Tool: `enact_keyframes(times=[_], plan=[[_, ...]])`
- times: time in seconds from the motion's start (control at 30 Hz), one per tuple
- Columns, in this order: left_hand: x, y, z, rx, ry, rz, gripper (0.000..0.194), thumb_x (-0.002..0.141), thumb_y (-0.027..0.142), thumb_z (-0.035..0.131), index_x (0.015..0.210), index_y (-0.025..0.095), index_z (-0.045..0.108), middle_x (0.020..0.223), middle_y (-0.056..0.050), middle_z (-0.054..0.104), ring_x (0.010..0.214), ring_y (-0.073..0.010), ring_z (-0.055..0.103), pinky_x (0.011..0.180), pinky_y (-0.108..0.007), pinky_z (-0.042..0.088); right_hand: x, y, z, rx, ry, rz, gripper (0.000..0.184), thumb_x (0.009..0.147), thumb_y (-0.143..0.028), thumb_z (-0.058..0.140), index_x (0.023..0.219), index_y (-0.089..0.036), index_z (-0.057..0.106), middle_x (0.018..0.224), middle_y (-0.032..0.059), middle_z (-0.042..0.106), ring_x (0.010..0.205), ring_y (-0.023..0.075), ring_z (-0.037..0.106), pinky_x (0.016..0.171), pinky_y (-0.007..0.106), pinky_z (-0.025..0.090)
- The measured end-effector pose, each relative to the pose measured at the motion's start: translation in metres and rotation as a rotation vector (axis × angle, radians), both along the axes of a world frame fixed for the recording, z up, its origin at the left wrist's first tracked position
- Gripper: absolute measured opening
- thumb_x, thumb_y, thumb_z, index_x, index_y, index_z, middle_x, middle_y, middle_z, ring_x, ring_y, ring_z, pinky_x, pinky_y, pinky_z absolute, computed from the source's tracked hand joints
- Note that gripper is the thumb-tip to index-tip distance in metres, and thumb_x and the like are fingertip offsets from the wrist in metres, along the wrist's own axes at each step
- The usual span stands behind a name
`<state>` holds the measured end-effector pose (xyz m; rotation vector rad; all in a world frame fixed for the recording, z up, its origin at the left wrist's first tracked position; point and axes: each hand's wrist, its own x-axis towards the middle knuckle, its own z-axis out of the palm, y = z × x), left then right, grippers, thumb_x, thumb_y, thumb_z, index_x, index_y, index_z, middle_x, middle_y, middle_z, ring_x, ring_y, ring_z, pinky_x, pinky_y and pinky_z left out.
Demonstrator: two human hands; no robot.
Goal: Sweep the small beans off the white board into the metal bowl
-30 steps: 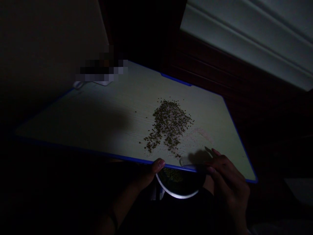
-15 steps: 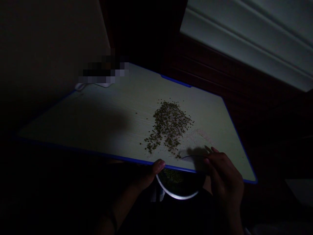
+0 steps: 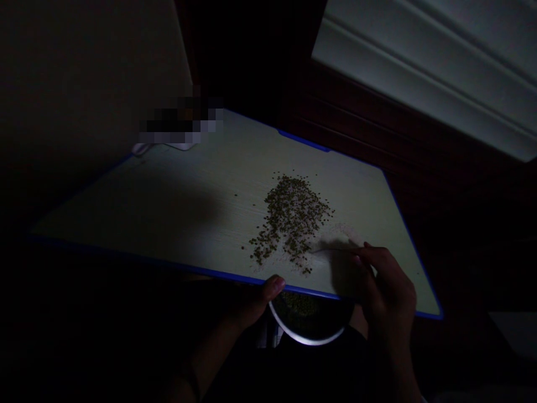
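In dim light a pale cutting board (image 3: 361, 184) with a blue rim is tilted in front of me. My left hand (image 3: 268, 294) grips its near edge, thumb on top and fingers hidden underneath. Small green beans (image 3: 296, 204), mixed with finer pale grains, lie in a loose patch on the board. My right hand (image 3: 388, 280) pinches a thin spoon-like utensil (image 3: 335, 249) whose tip is at the right side of the beans. Below the board's near edge, a round metal-rimmed bowl (image 3: 312, 341) holds more green beans (image 3: 302, 302), partly hidden by the board.
At the board's far left corner is a pale handle or strap (image 3: 142, 148), beside a blurred-out patch. A large pale ridged panel (image 3: 419, 73) slants across the upper right. Dark surfaces surround the board, and a plain pale surface (image 3: 84, 67) stands at upper left.
My right hand has moved the utensil's tip away from the board's near edge, farther up the right side of the beans. My left hand keeps its grip on the board.
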<state>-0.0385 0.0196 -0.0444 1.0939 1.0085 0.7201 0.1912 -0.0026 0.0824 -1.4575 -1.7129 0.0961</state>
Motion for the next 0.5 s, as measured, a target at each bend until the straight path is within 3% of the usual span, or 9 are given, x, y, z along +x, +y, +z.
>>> enact_keyframes(times=[0.2, 0.5], plan=[[0.001, -0.001, -0.003, -0.005, -0.016, -0.008, 0.050, 0.079, 0.075, 0.052, 0.068, 0.027, 0.048, 0.071, -0.001, 0.058, 0.084, -0.0275, 0.056, 0.086, -0.042, 0.047, 0.004, -0.007, -0.003, -0.029, -0.018, 0.165, 0.016, 0.095, -0.016, 0.060, 0.100, -0.024, 0.073, 0.093, 0.0011, 0.071, 0.091, 0.0185, 0.069, 0.114, 0.053, 0.046], [-0.002, -0.005, -0.004, -0.012, 0.003, 0.127, 0.049, 0.077, 0.075, 0.056, 0.070, 0.027, 0.054, 0.080, -0.004, 0.068, 0.100, -0.0329, 0.061, 0.093, -0.045, 0.048, 0.009, -0.024, -0.004, -0.042, 0.062, 0.154, 0.011, 0.095, -0.020, 0.064, 0.091, -0.023, 0.074, 0.087, 0.0012, 0.071, 0.089, 0.0208, 0.070, 0.115, 0.057, 0.046]])
